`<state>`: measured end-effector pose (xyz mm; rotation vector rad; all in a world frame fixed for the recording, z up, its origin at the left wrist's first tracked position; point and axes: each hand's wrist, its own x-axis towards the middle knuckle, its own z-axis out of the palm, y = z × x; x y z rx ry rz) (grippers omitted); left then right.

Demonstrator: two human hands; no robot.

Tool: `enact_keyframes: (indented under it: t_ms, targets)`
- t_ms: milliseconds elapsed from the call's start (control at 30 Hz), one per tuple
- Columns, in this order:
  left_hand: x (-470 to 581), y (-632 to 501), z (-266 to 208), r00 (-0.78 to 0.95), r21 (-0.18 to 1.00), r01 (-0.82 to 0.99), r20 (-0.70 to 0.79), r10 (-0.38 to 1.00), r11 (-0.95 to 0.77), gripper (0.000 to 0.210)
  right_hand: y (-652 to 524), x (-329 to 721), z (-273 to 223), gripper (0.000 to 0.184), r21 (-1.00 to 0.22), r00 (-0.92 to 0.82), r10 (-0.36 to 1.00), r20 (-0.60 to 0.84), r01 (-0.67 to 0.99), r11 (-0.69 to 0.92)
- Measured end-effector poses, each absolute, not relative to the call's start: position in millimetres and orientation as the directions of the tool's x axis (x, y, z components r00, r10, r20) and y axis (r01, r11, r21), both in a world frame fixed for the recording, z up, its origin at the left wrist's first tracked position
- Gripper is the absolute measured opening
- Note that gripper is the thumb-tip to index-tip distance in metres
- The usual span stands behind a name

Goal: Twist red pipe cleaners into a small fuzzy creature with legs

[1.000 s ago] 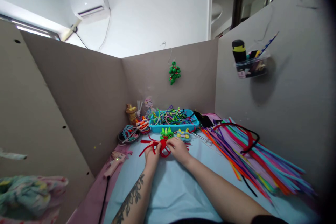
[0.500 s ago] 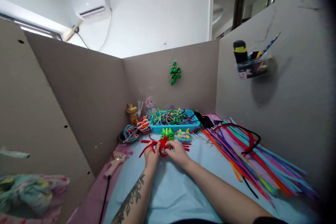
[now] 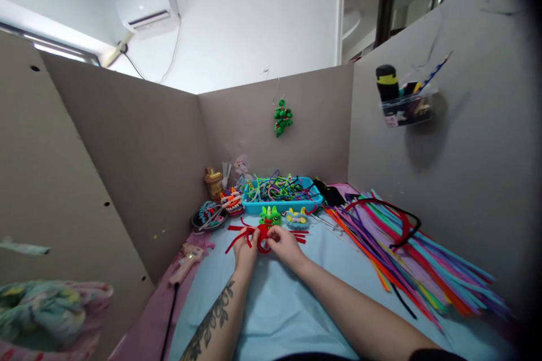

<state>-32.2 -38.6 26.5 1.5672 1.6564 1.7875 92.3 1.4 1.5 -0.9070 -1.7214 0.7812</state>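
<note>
Between my hands is a red pipe-cleaner piece [image 3: 263, 231], curled into a rounded shape with a loop at its lower end. My left hand [image 3: 244, 248] grips its left side, and loose red strands stick out past the fingers to the left. With thumb and fingers pinched, my right hand [image 3: 284, 245] holds the loop's right side. Just behind stands a green pipe-cleaner figure [image 3: 270, 216] with big eyes, partly covered by the red piece. A blue and yellow figure [image 3: 297, 219] sits to its right. Short red strips [image 3: 301, 236] lie beyond my right hand.
A blue tray [image 3: 283, 207] of tangled pipe cleaners stands at the back. Long coloured pipe cleaners [image 3: 406, 254] spread over the right side, with scissors [image 3: 332, 225] nearby. On the left lie a dark bowl [image 3: 209, 218] and a pink corded tool [image 3: 186, 265]. Grey partitions enclose the table.
The red loop between my hands has turned slightly and shows rounder. My right fingers have shifted a little along it; my left hand stays nearly in place.
</note>
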Motion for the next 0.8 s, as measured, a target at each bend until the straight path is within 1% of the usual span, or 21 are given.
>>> enact_keyframes:
  t_ms: [133, 333, 467, 600, 700, 800]
  targets:
    - [-34.3, -35.5, 22.7, -0.405, 0.837, 0.452, 0.501, 0.765, -0.309, 0.022, 3.2, 90.6, -2.5, 0.014, -0.809, -0.199, 0.836, 0.511, 0.217, 0.546]
    - [-35.2, -34.4, 20.8, -0.397, 0.833, 0.46, 0.503, 0.768, -0.308, 0.022, 4.0, 90.8, -4.9, 0.013, -0.798, -0.205, 0.834, 0.513, 0.243, 0.551]
    - [-35.7, -33.3, 19.4, -0.383, 0.825, 0.476, 0.507, 0.772, -0.305, 0.022, 3.1, 90.4, -4.1, 0.015, -0.806, -0.218, 0.829, 0.515, 0.206, 0.555]
    - [-37.9, -28.8, 14.7, -0.396, 0.837, 0.478, 0.476, 0.785, -0.266, 0.024, 2.4, 91.2, -4.2, 0.027, -0.811, -0.227, 0.815, 0.533, 0.137, 0.569]
    - [-39.3, -25.6, 11.8, -0.419, 0.85, 0.478, 0.444, 0.792, -0.223, 0.025, 2.5, 93.2, -4.9, 0.04, -0.786, -0.252, 0.789, 0.56, 0.139, 0.603]
    - [-40.0, -24.0, 10.8, -0.41, 0.847, 0.486, 0.441, 0.798, -0.218, 0.026, 1.1, 95.2, -3.0, 0.043, -0.766, -0.241, 0.776, 0.583, 0.154, 0.624]
